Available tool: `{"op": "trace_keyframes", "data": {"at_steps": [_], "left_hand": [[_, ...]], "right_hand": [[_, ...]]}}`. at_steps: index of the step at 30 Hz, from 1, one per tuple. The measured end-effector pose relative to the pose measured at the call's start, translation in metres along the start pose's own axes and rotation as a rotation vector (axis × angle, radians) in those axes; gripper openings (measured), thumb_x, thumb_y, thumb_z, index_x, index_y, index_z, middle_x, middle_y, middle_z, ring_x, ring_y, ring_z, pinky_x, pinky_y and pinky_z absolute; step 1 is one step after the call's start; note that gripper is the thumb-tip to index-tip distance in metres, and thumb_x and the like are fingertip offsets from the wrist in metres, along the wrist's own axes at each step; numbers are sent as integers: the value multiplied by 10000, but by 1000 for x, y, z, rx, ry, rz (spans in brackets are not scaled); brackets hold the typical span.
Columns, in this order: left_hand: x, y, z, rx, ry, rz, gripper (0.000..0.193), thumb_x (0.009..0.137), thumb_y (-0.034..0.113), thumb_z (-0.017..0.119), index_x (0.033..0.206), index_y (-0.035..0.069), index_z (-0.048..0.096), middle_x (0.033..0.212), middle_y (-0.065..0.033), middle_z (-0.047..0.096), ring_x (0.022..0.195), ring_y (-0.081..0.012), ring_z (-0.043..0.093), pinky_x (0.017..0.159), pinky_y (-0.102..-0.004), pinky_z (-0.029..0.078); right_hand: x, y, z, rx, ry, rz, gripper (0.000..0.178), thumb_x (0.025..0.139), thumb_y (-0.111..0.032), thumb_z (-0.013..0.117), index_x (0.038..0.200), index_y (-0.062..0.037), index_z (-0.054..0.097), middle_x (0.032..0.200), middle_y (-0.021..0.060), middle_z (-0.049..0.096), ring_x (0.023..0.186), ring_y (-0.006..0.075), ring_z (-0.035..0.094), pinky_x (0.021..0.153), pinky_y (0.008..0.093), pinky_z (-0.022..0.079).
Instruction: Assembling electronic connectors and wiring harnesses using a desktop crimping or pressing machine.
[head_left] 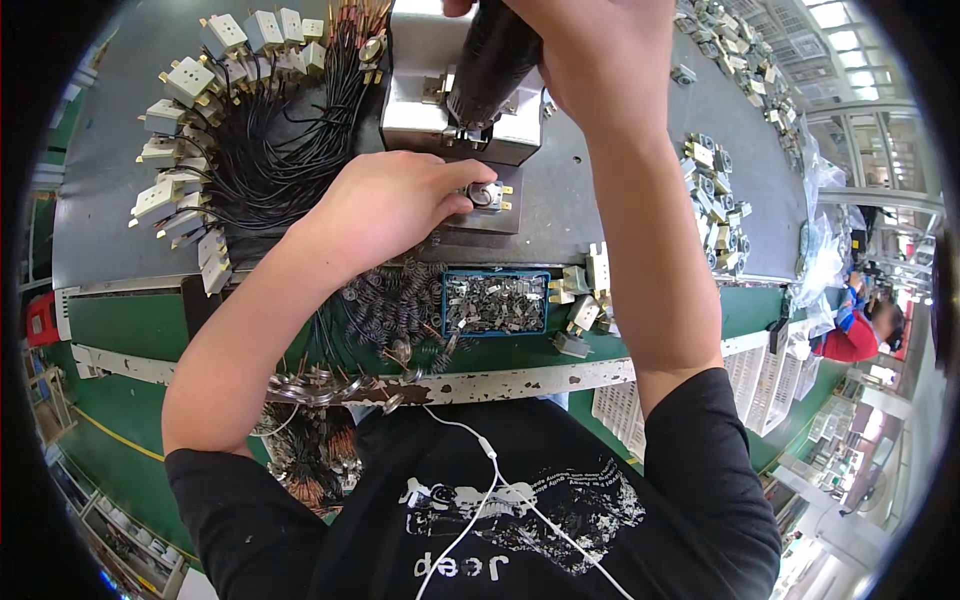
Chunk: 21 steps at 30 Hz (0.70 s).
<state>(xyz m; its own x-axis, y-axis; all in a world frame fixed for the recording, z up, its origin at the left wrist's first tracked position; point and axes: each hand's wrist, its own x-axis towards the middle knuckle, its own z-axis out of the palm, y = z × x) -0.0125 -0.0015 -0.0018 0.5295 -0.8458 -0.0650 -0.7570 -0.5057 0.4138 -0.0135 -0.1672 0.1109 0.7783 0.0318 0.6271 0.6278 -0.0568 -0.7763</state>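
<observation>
My left hand (415,195) reaches in over the bench. Its thumb and forefinger pinch a small pale electrical part (487,195) with brass tabs on its right side, at a dark metal block (490,222). My right hand (595,55) grips a thick black cylindrical handle (490,65) at the top; some of its fingers lie beyond the picture's edge. The handle's lower end meets a pale metal fixture (415,125) just beyond my left hand. Whatever sits under the handle's tip is mostly hidden.
Several white electrical parts (190,80) on black wires fan out at the left. Nearer me are dark coil springs (390,305) and a blue tray (496,333) of small metal pieces. More parts (715,205) lie right of my forearm. At the far right another person (858,335) sits.
</observation>
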Motion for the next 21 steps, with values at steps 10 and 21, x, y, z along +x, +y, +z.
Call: {"op": "trace_keyframes", "data": {"at_steps": [10,21], "left_hand": [[-7,-5,8,-47,76,31,330,974,248,653,1301,207,659,984,-94,726,949,-320,696,812,-438,566],[-3,-7,0,-69,45,52,329,990,307,632,1301,201,646,998,-96,741,965,-319,709,805,-456,569]], "right_hand": [[-36,0,0,-176,247,-81,295,881,6,726,1149,10,603,886,72,702,783,157,694,679,280,565],[-58,-8,-10,-104,371,420,83,904,2,731,975,1,689,779,33,675,616,102,624,544,242,492]]}}
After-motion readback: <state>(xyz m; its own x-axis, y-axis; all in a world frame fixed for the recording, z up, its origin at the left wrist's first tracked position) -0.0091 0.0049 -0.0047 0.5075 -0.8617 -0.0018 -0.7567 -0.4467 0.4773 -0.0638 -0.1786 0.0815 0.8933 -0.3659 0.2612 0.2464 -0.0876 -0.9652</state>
